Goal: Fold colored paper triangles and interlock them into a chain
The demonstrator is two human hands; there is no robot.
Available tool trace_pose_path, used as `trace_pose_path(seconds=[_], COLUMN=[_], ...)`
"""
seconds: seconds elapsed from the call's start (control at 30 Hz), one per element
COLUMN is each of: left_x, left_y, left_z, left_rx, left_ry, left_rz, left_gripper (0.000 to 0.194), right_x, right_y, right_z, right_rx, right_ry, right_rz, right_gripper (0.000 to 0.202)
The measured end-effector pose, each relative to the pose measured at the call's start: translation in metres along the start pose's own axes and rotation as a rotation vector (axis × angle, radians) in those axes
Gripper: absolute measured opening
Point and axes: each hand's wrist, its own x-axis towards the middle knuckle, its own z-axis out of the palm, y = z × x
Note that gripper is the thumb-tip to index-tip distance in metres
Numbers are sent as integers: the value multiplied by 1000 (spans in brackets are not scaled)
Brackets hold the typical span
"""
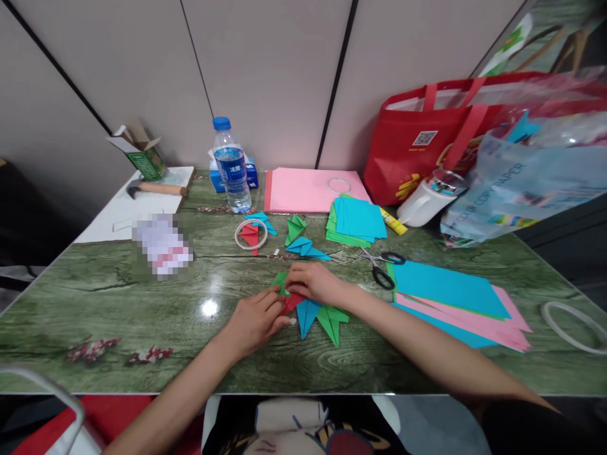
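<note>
Both hands are at a group of folded paper pieces fanned out on the table. My right hand (315, 282) comes over from the upper right, its fingers closed on the red folded paper piece (293, 303). At that piece's left side, my left hand (256, 323) holds its edge between fingers and thumb. A green folded piece (279, 280) shows just behind the fingertips. The blue folded piece (308, 316) and another green folded piece (334, 322) spread below my right wrist. A small white scrap (293, 321) lies by my left thumb. The fingertips partly hide the red piece.
Beyond the hands lie a tape roll (251, 234), loose folded pieces (307, 248), scissors (382, 265) and a paper stack (360, 218). Coloured sheets (450, 287) lie right. A water bottle (232, 167), hammer (156, 188), mug (429, 199) and red bag (403, 139) stand farther back.
</note>
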Motion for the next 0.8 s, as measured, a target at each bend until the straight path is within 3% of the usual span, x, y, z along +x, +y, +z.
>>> trace_pose_path(seconds=[0.43,0.63,0.8], left_x=[0,-2,-3], left_y=[0,-3,-4], left_z=[-3,0,1], left_rx=[-94,-99,-98], left_ry=[-80,-47,-32], left_rz=[-86,-66,-68], left_gripper=[39,37,36], right_x=[5,12,9], right_y=[0,4,4], right_z=[-6,-9,-7], right_rx=[73,96,128], right_ry=[-62,-143,-85], right_rz=[43,32,64], right_gripper=[9,6,11])
